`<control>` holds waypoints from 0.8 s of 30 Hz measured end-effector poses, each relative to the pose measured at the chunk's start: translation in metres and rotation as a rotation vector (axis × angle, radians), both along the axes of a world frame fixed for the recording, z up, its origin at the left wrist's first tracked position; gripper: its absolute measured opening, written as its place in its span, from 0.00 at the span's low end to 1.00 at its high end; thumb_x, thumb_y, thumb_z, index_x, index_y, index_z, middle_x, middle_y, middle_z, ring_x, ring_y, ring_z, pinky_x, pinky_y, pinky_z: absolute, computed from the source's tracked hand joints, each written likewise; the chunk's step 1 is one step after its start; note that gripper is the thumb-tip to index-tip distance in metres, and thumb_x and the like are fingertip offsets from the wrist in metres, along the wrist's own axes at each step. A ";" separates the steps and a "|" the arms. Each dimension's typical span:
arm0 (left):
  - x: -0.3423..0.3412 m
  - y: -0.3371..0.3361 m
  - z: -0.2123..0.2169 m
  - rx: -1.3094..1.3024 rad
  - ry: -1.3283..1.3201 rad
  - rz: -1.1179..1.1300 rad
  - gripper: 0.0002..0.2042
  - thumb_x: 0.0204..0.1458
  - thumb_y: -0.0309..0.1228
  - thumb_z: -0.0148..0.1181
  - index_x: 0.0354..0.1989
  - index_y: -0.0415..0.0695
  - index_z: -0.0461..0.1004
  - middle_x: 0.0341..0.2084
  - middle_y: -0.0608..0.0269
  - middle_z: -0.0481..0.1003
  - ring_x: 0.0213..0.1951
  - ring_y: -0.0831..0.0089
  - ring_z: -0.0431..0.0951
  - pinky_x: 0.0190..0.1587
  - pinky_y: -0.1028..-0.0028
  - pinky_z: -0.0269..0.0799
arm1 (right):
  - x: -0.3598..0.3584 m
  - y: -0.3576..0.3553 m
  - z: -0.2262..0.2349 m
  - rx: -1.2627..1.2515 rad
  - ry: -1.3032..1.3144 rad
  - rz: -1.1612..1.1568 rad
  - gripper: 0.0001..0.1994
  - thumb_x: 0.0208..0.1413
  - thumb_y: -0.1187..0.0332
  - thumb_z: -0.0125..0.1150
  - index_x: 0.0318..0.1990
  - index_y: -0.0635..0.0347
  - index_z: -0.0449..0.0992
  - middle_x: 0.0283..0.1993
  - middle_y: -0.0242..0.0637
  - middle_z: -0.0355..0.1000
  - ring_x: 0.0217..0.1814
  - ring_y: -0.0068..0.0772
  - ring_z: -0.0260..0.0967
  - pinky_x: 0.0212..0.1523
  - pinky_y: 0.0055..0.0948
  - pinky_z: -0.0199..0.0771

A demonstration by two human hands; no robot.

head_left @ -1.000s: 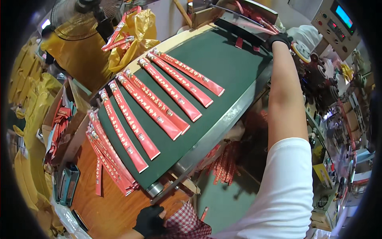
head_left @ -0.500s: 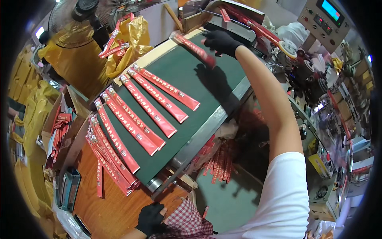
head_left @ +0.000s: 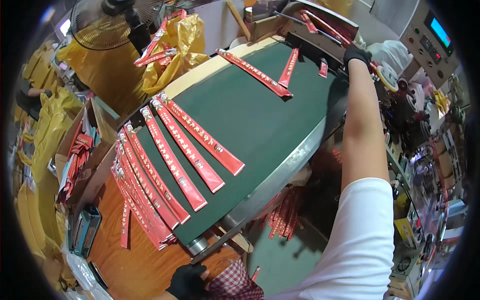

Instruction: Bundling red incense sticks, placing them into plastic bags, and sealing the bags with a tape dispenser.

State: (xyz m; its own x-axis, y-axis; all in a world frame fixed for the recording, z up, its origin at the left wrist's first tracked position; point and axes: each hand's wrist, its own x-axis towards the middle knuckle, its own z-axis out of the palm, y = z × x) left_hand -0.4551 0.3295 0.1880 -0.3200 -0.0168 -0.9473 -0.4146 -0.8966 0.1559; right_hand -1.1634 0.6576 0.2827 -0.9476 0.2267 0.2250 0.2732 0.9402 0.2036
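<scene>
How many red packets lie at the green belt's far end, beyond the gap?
3: long left packet, middle packet, and right packet nearest the right hand; more may be hidden.

Bright and fairly even across the middle of the frame, palest on the white sleeve (head_left: pixel 367 225) at lower right. Hard to place the main light source. Dark beneath the green conveyor belt (head_left: pixel 270 120), right of centre, and shaded at its upper-right end. Glinting along its metal edge (head_left: pixel 300 151). Glowing blue on the control screen (head_left: pixel 440 32), upper right. Mostly crisp on the red packets (head_left: pixel 172 157), softer toward the right rim. Bowed at the outskirts, black in every corner.
</scene>
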 end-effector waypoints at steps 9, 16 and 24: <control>-0.017 0.018 0.001 -0.069 0.083 -0.026 0.07 0.51 0.33 0.54 0.36 0.48 0.74 0.34 0.66 0.74 0.40 0.64 0.72 0.47 0.64 0.67 | -0.080 0.073 -0.034 -0.207 0.195 0.011 0.21 0.60 0.55 0.41 0.55 0.51 0.71 0.60 0.41 0.66 0.63 0.39 0.63 0.57 0.44 0.61; -0.029 0.037 0.002 -0.061 0.133 -0.014 0.10 0.53 0.36 0.52 0.39 0.46 0.73 0.38 0.63 0.74 0.42 0.61 0.72 0.49 0.60 0.66 | -0.093 0.022 0.034 -0.157 0.277 0.451 0.15 0.52 0.63 0.47 0.40 0.59 0.78 0.46 0.53 0.72 0.50 0.51 0.70 0.50 0.44 0.69; -0.081 0.042 0.024 -1.407 0.721 -1.710 0.14 0.39 0.31 0.62 0.34 0.42 0.68 0.25 0.54 0.69 0.29 0.51 0.73 0.27 0.61 0.68 | -0.116 0.058 -0.011 -0.223 0.030 -0.119 0.23 0.61 0.58 0.38 0.63 0.47 0.64 0.67 0.35 0.58 0.65 0.36 0.61 0.62 0.46 0.57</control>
